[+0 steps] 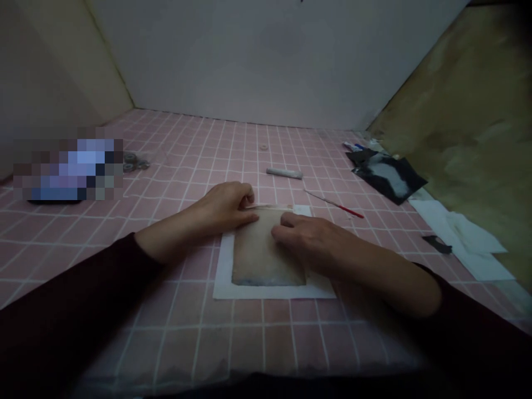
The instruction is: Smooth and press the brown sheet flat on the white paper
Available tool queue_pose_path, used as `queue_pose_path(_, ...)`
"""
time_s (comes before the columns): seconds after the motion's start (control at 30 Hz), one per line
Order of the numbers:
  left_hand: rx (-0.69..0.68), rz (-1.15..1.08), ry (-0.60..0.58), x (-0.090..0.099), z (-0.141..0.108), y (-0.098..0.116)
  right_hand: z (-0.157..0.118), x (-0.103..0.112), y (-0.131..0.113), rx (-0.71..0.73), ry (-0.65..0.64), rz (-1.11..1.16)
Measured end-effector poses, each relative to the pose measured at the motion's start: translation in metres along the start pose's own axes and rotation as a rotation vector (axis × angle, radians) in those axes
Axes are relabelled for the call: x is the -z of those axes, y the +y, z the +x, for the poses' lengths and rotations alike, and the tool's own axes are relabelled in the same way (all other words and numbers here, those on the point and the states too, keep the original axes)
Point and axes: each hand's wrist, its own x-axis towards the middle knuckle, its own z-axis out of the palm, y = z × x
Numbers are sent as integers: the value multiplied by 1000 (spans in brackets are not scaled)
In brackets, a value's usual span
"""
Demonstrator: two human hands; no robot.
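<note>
Pinched brown sheet (260, 260) at 11 o'clock w/ L hand (226, 206); curled R hand (313, 238) at 2 o'clock, couldn't tell grip. Prob. needed light, even pressure.

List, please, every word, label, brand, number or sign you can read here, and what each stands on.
There is no readable text.
Lit screen: pixelated, unreadable.
Grey bar and red-handled tool: too small and dim to tell.
Brownish sheet and white paper beneath: no lettering visible.

Pink gridded tablecloth (199, 149), short grey bar (284, 173), thin red-handled tool (336, 204), black sheet (388, 176) beside white papers (474, 238)
</note>
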Motion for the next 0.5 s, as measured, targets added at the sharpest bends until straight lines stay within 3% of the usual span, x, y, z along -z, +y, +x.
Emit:
queue_pose_path(0.33, 82, -100, -87, -1, 5, -5, 1, 5, -4, -11, -16, -11)
queue_pose_path(0.5, 83, -119, -68, -1, 4, -1, 2, 3, -4, -11, -19, -5)
